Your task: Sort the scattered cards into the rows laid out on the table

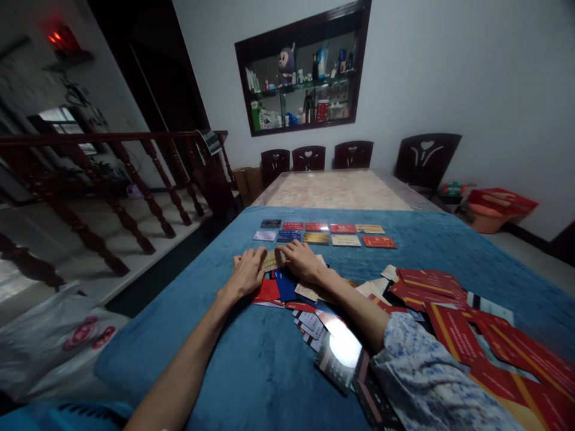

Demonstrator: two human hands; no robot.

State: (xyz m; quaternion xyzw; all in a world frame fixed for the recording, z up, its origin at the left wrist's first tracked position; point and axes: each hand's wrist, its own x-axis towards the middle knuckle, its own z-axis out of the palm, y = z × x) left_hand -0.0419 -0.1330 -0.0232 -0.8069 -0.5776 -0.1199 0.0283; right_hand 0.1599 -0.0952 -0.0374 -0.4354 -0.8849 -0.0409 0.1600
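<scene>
A gold card (pixel 272 261) is pinched between my left hand (pixel 248 270) and my right hand (pixel 303 260), each closed on one end. It is held low over a loose pile; whether it touches the pile I cannot tell. In that pile, a red card (pixel 268 291) and a blue card (pixel 286 284) show beneath my hands. Beyond them, cards lie flat in two rows, among them a dark card (pixel 271 223), a white card (pixel 345 240) and an orange-red card (pixel 380 242). My right forearm hides part of the pile.
A blue cloth (pixel 233 371) covers the near part of the table. Red card folders (pixel 462 335) are heaped at the right, with dark glossy cards (pixel 335 365) closer to me. White plastic bags (pixel 63 341) stand left of the table; chairs (pixel 308 158) line its far end.
</scene>
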